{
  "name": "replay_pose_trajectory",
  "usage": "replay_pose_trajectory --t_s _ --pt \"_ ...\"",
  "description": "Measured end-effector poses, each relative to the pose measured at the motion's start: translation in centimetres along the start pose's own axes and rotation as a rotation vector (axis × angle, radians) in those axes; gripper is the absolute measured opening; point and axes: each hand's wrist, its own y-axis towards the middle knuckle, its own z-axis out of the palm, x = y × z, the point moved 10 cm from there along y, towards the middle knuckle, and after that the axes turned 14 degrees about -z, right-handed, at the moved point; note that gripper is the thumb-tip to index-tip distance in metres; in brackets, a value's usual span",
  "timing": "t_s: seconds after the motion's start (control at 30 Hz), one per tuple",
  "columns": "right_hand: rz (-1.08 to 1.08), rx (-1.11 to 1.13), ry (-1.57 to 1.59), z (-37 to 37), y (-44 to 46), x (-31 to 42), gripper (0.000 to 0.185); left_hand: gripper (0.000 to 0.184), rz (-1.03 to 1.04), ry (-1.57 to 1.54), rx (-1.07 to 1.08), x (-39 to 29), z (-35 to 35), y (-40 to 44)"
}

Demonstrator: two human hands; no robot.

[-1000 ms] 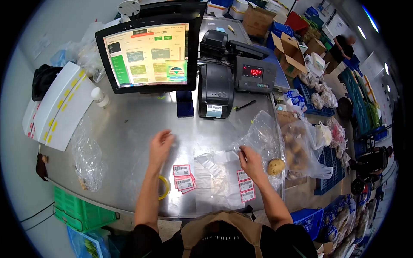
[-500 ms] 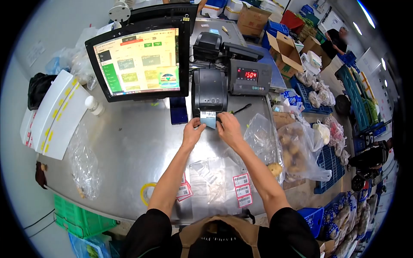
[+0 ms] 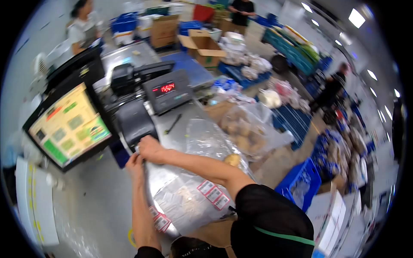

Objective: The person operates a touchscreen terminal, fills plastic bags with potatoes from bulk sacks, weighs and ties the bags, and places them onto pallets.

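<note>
Steel counter (image 3: 101, 195) spreads leftward from both hands (image 3: 150, 149) at the printer (image 3: 135, 121) edge.

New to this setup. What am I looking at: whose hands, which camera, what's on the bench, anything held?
There's no robot here: these are a person's bare hands, seen by a camera worn on that person's head, looking forward and down.

The left hand and right hand are close together at the front of a black printer. Blur and overlap hide whether the fingers hold anything.

On the metal table stand a screen and a scale display with red digits. A pen, red-edged labels, a roll of yellow tape and what looks like a potato lie there too.
</note>
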Motion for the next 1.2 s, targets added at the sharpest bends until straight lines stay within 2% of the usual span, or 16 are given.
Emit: replay_pose_trajectory --t_s 0.17,0.23,0.33,0.4,0.43,0.57,0.6,0.63,0.7,0.77,0.8,0.83,0.93,1.03,1.13,1.2 --pt "-0.004 -0.128 -0.061 -2.2 0.0 0.0 0.012 0.021 -0.075 -0.274 0.022 0.8 0.4 0.5" --pt "0.144 -0.265 -0.040 -2.1 -0.4 -1.8 0.013 0.017 -0.149 -0.206 0.126 3.6 0.8 1.6" --pt "0.483 -0.449 0.169 -1.5 -2.5 -6.4 0.012 0.017 -0.383 -0.339 -0.007 8.4 0.2 1.0" --pt "0.646 -0.659 0.313 -5.1 -4.4 -8.3 0.011 0.020 -0.354 -0.313 0.008 7.7 0.4 0.8" --pt "0.722 -0.662 0.467 -6.3 -5.7 -9.0 0.011 0.022 -0.343 -0.301 0.013 7.4 0.5 0.5" --pt "0.756 -0.656 0.685 -17.2 -13.5 -9.8 0.013 0.024 -0.305 -0.162 -0.118 5.6 -0.5 -0.5" --pt "0.703 -0.600 0.548 -21.0 -16.2 -10.0 0.013 0.026 -0.264 -0.081 -0.115 6.9 -1.7 0.4" --pt "0.762 -0.631 0.533 -25.2 -19.7 -10.2 0.014 0.027 -0.155 0.072 -0.210 5.0 -2.0 -0.6" --pt "1.023 -0.686 0.445 -32.9 -27.6 -10.1 0.017 0.029 0.071 0.373 -0.390 -1.6 0.2 -3.6" --pt "1.016 -0.858 0.208 -39.2 -36.9 -11.4 0.018 0.027 0.100 0.387 -0.355 -7.9 6.6 -7.6" --pt "1.074 -0.940 0.137 -41.6 -41.5 -11.8 0.018 0.024 0.187 0.255 -0.215 -9.4 10.7 -8.6" --pt "1.074 -1.088 0.125 -43.3 -46.2 -12.2 0.018 0.023 0.192 0.306 -0.090 -11.9 16.0 -10.8" --pt "1.148 -1.228 0.001 -44.3 -59.9 -14.5 0.019 0.026 -0.134 0.104 0.474 -11.6 32.3 -15.3" --pt "1.377 -1.026 -0.071 -39.9 -71.7 -18.1 0.021 0.044 -0.423 -0.048 0.815 -9.1 47.6 -18.0" --pt "1.473 -0.916 -0.066 -34.6 -78.1 -20.6 0.023 0.071 -0.530 0.315 0.799 -4.1 59.2 -17.1" --pt "1.532 -0.887 0.007 -30.1 -81.4 -21.3 0.022 0.071 -0.390 0.640 0.737 -3.0 65.1 -16.3"
